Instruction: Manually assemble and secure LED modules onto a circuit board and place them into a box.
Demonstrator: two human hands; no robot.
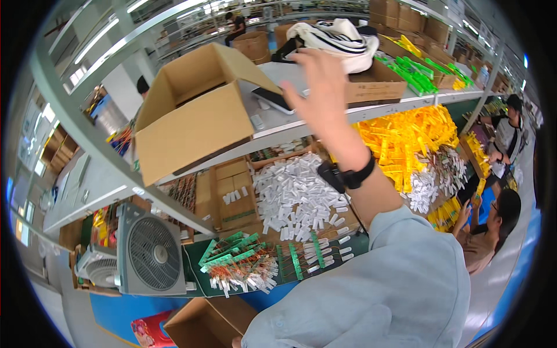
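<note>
My right hand [320,87] is raised over the upper shelf with its fingers stretched out, and nothing shows in it. A black band [358,175] circles that wrist, and the sleeve is light blue. Just left of the hand lies a dark phone [272,100] on the shelf. Behind the fingers is a white garment with black stripes [342,40]. At the bottom edge, only a bit of my left hand [237,342] shows, beside the rim of an open cardboard box [212,322]; its fingers are mostly hidden.
An open carton [194,124] stands on the shelf's left. Below lie piles of white plastic pieces [296,194], yellow parts [406,139] and wired green circuit boards [235,252]. A grey fan [152,249] stands left. A co-worker [493,226] sits at right.
</note>
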